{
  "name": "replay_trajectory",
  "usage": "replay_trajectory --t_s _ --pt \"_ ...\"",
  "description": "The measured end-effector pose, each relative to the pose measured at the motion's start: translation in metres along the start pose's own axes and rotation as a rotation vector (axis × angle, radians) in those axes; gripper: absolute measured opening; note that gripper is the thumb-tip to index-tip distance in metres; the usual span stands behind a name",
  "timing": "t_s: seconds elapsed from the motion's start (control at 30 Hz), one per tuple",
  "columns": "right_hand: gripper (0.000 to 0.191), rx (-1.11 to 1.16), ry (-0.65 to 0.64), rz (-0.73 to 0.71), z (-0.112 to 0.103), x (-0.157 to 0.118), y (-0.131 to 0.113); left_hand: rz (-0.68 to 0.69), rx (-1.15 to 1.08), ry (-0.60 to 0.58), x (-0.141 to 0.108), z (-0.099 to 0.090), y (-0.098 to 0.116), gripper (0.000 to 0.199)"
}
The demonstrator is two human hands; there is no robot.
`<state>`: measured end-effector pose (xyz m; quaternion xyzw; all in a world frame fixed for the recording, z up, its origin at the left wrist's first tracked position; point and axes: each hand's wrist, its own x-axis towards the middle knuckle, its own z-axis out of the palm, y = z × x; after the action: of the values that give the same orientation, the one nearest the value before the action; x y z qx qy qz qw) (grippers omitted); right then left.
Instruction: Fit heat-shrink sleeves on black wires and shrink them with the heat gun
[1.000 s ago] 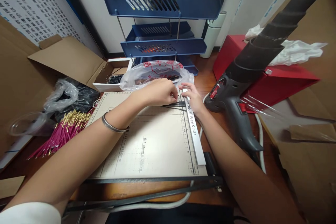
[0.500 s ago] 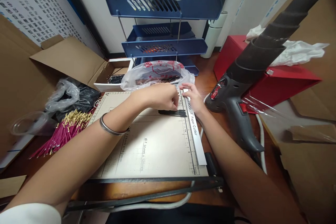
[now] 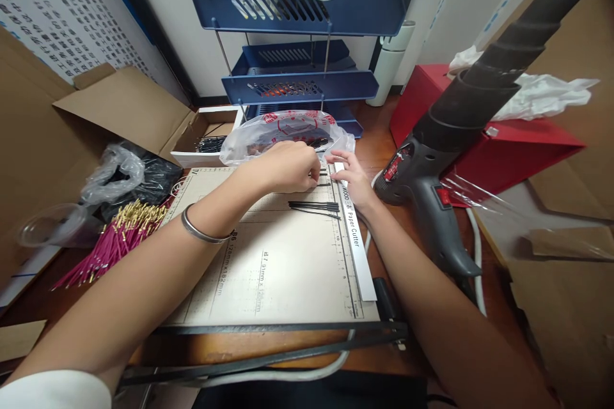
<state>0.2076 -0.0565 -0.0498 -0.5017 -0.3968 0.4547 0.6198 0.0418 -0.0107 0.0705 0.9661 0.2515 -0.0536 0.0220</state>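
Observation:
A cream paper cutter board (image 3: pixel 297 268) with printed measure lines lies in front of me. On it, near the white edge rail (image 3: pixel 357 243), rests a small bundle of thin black strips (image 3: pixel 314 206), with one strip lying slightly apart below. My left hand (image 3: pixel 290 166) is over the far part of the board, fingers curled and pinched. Short lengths of thin black strip (image 3: pixel 323 185) stick out to the right of its fingertips; the rest is hidden by the hand. Beside the rail's far end is my right hand (image 3: pixel 352 179), fingers apart, fingertips near the rail, holding nothing visible.
A grey heat gun (image 3: pixel 444 185) stands at the right before a red box (image 3: pixel 532 134). Behind the board are a clear bag (image 3: pixel 240 144) and blue tray shelves (image 3: pixel 300 89). Magenta strands with gold ends (image 3: pixel 112 243) lie left, by an open carton (image 3: pixel 129 108).
My left hand has moved slightly away from me, off the bundle. One strip now lies apart from the bundle, and strips show by the left fingertips. My right hand has barely moved.

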Motion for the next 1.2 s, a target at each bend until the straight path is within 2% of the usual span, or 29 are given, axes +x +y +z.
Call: replay_trajectory --t_s 0.57,1.2 --pt "0.064 -0.005 -0.032 0.019 -0.0016 -0.0043 -0.0029 -0.031 -0.031 0.026 0.0005 0.0026 -0.0032 0.021" --pt "0.064 -0.053 -0.056 -0.036 -0.0033 -0.0025 0.0004 -0.041 -0.032 0.019 0.0016 0.0008 -0.0049 0.021"
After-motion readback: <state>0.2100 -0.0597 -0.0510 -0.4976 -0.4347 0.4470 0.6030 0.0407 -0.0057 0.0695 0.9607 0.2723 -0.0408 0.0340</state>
